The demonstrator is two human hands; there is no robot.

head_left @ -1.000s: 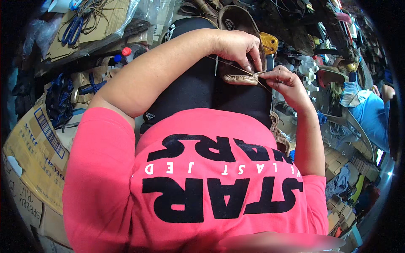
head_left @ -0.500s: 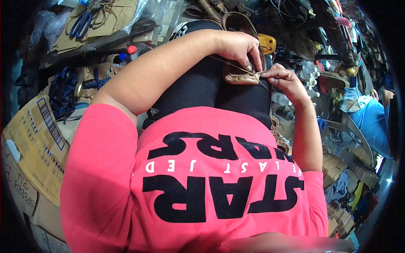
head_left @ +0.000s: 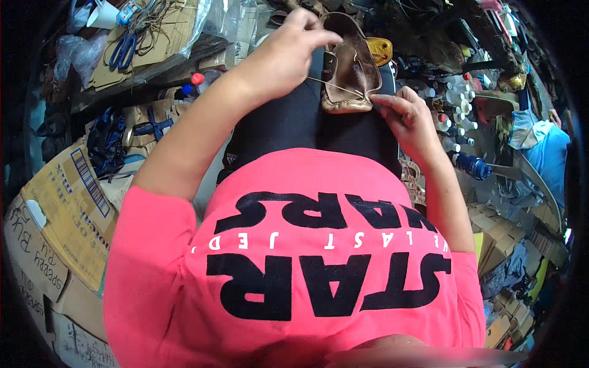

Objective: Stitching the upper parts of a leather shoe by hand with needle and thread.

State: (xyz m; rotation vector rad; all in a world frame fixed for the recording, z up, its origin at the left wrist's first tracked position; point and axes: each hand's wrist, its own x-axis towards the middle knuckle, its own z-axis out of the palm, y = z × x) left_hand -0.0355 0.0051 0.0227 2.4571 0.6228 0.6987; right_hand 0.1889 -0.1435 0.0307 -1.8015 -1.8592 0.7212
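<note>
A brown leather shoe upper (head_left: 346,58) lies across my black-clad thighs, its open inside facing up and its gathered, shiny end nearest me. A yellow-tan leather flap (head_left: 380,51) shows at its right side. From the near right edge a pale thread (head_left: 331,82) runs taut, up and left to my left hand (head_left: 279,55). This hand is raised off the leather at the upper left, closed around the thread, with a finger pointing right. At the near right corner, my right hand (head_left: 405,113) pinches the shoe's edge where the thread comes out.
Blue-handled scissors (head_left: 124,51) and brown strips lie on cardboard at the upper left. Several capped plastic bottles (head_left: 457,98) stand to the right. A flattened yellow carton (head_left: 67,214) lies at the left, and a person in blue (head_left: 546,159) is at the far right.
My left hand has moved from the shoe's near end up and left, drawing the thread out straight. The right hand stays at the edge. More of the shoe's inside shows.
</note>
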